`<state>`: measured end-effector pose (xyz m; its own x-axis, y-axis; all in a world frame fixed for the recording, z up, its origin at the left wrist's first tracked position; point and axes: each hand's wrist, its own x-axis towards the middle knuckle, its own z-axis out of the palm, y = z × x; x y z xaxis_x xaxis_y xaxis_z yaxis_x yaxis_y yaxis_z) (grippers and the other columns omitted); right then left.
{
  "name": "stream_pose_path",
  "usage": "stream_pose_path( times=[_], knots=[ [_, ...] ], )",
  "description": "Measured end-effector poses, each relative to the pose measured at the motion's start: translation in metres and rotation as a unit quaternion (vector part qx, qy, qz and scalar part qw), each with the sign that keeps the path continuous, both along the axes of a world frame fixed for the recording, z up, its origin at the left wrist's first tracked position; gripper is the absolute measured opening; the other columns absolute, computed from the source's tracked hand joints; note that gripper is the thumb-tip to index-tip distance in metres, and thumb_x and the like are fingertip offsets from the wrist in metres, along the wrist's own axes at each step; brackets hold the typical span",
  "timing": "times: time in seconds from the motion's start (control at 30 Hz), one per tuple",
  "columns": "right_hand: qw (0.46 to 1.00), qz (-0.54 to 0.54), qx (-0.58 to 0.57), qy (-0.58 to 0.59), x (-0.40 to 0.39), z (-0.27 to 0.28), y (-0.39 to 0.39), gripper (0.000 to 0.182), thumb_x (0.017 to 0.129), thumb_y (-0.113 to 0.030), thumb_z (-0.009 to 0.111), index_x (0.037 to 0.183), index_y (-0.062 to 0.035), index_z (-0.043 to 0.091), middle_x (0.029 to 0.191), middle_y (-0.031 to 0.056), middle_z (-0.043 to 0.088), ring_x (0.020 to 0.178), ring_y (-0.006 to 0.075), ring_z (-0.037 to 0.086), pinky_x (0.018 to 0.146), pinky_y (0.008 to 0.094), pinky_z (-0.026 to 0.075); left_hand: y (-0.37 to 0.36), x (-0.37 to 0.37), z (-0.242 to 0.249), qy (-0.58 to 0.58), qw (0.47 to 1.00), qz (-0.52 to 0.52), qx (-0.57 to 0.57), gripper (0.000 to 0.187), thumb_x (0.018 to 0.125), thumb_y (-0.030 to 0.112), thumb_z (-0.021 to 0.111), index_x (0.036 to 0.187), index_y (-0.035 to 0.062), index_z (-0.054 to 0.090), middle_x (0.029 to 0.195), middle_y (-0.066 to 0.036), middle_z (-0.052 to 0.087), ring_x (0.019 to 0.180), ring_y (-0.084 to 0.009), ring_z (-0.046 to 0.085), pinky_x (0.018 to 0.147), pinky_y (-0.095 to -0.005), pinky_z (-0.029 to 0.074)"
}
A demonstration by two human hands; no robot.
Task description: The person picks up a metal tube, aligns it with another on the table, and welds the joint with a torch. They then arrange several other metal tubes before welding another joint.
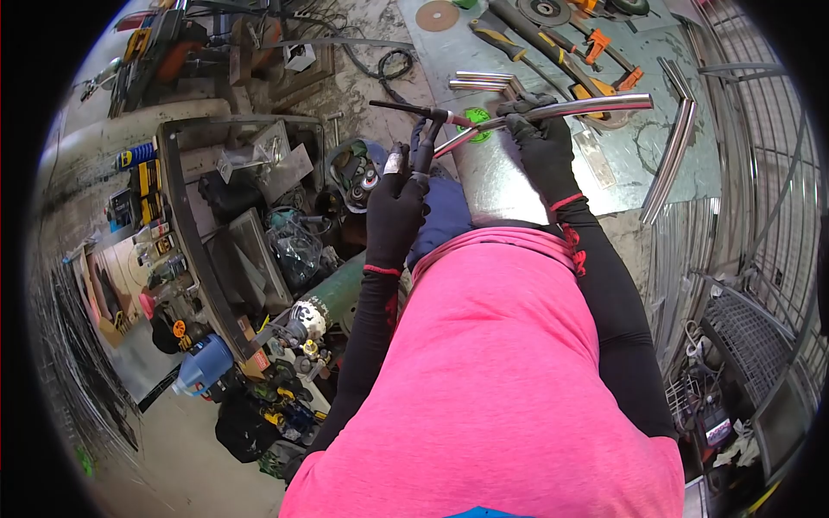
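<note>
My left hand, in a black glove, is closed around the handle of a TIG welding torch. The torch head, with its long dark back cap pointing left and a pink cup, is close to the left end of a shiny curved metal tube. Gloved in black too, my right hand grips that tube over the metal-topped table. Beneath the tube lies a bright green round piece. Short shiny tubes rest just beyond my right hand.
Pliers-like clamps and orange clamps lie at the table's far side. Bent tubes rest at its right edge. To the left stand a cluttered dark-framed cart, a bucket and a green gas cylinder.
</note>
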<state>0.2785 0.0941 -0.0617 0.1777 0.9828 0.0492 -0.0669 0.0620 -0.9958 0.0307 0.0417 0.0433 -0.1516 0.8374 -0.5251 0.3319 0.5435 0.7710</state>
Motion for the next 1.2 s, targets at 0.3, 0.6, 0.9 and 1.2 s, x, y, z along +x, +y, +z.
stream_pose_path(
  times=[0.3,0.6,0.9,1.2],
  knots=[
    [1.0,-0.005,-0.021,0.016,-0.001,0.001,-0.001,0.03,0.101,-0.003,0.074,0.13,-0.0005,0.066,0.115,0.0084,0.081,0.106,0.0162,0.075,0.096,0.0316,0.057,0.001,0.006,0.007,0.013,1.0,0.018,-0.003,0.028,0.102,0.019,0.066,0.112,-0.0062,0.07,0.084,-0.006,0.07,0.062,-0.011,0.064,0.054,-0.0289,0.049],
    [0.999,0.005,-0.034,0.021,-0.001,0.002,-0.002,0.031,0.104,-0.003,0.072,0.134,0.0006,0.065,0.119,0.0098,0.08,0.11,0.0165,0.074,0.098,0.031,0.057,0.005,0.007,0.011,0.022,0.999,0.012,-0.032,0.043,0.103,0.018,0.065,0.139,-0.0052,0.066,0.081,-0.003,0.064,0.062,-0.0095,0.06,0.054,-0.0279,0.048],
    [0.999,-0.014,-0.045,0.017,-0.002,-0.004,0.0,0.022,0.102,-0.004,0.072,0.124,-0.001,0.073,0.111,0.007,0.079,0.091,0.0103,0.07,0.079,0.0269,0.059,-0.001,0.006,-0.005,-0.044,0.997,0.034,0.045,0.028,0.107,0.015,0.065,0.127,-0.0033,0.07,0.076,0.001,0.062,0.058,-0.0072,0.057,0.053,-0.0279,0.045],
    [1.0,-0.003,-0.028,0.007,-0.001,0.0,0.001,0.031,0.102,-0.005,0.075,0.132,-0.0009,0.066,0.115,0.0088,0.081,0.106,0.0161,0.075,0.095,0.0315,0.058,0.002,0.003,0.004,-0.018,1.0,0.019,-0.008,0.036,0.103,0.023,0.066,0.125,-0.0049,0.07,0.091,-0.008,0.072,0.063,-0.0114,0.064,0.055,-0.028,0.051]
  ],
)
